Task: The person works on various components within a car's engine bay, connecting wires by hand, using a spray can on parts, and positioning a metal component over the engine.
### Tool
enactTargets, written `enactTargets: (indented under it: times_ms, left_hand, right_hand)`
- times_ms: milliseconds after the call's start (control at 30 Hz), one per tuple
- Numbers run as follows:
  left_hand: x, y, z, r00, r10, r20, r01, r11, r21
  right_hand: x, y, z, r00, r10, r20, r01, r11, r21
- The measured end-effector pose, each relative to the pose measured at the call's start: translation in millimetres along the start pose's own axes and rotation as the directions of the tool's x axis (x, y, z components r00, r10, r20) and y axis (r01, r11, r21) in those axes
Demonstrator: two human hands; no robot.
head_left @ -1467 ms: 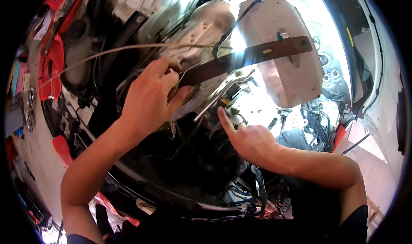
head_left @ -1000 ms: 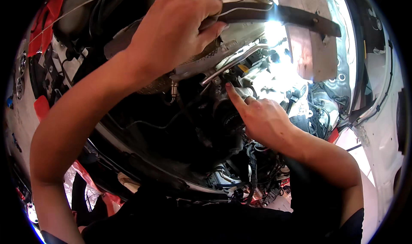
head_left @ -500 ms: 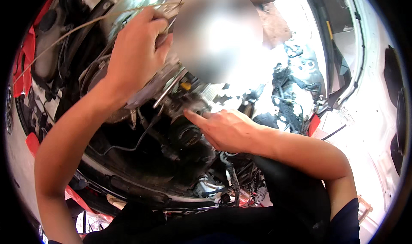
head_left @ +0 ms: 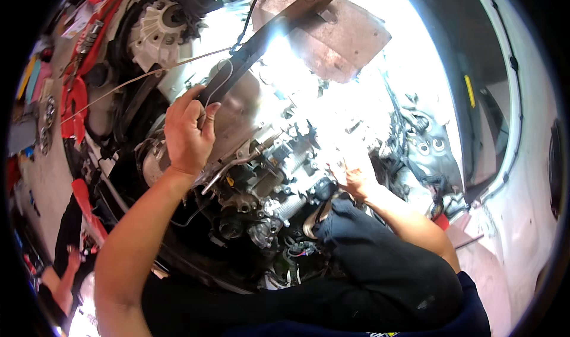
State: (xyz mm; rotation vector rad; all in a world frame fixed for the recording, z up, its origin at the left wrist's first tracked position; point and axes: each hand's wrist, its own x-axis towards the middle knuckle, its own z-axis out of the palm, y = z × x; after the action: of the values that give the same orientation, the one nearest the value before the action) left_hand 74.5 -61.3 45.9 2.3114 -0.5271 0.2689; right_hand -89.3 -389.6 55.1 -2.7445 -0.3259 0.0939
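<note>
Left grip wraps a dark bar-shaped work lamp. Below-right, the right grip is at the engine; its hold cannot be told through glare.

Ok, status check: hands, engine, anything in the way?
Left hand gripping dark bar. Right hand down at engine, grip unclear. Bright glare washing out parts beyond right hand.
</note>
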Motion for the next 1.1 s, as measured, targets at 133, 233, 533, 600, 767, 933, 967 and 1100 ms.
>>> enactTargets:
  times_ms: [133,233,533,600,767,933,967,1100]
  left_hand:
    - [-6,11,27,0.991,-0.023,-0.13,0.048,0.98,0.194]
    - [-10,19,37,0.973,-0.124,-0.196,0.176,0.944,0.28]
    - [-19,23,56,0.965,-0.151,-0.217,0.235,0.865,0.443]
    - [-14,23,58,0.974,-0.118,-0.194,0.198,0.86,0.469]
    - [-17,20,58,0.983,-0.083,-0.163,0.156,0.848,0.506]
    - [-15,18,60,0.985,-0.086,-0.152,0.153,0.847,0.509]
    - [-13,20,60,0.985,-0.086,-0.152,0.153,0.846,0.51]
    - [-17,20,58,0.986,-0.121,-0.115,0.165,0.824,0.542]
  right_hand:
    - [55,21,8,0.993,-0.074,-0.092,0.08,0.995,0.066]
    - [88,40,14,0.964,-0.262,-0.04,0.264,0.935,0.235]
    - [93,41,21,0.976,-0.218,0.009,0.196,0.896,0.398]
    - [87,49,24,0.957,-0.291,0.015,0.26,0.875,0.408]
    - [95,54,20,0.936,-0.348,0.053,0.297,0.86,0.416]
    - [101,56,14,0.937,-0.341,0.076,0.257,0.821,0.511]
    - [100,57,16,0.939,-0.339,0.06,0.262,0.818,0.512]
    - [103,56,23,0.925,-0.37,0.092,0.278,0.82,0.5]
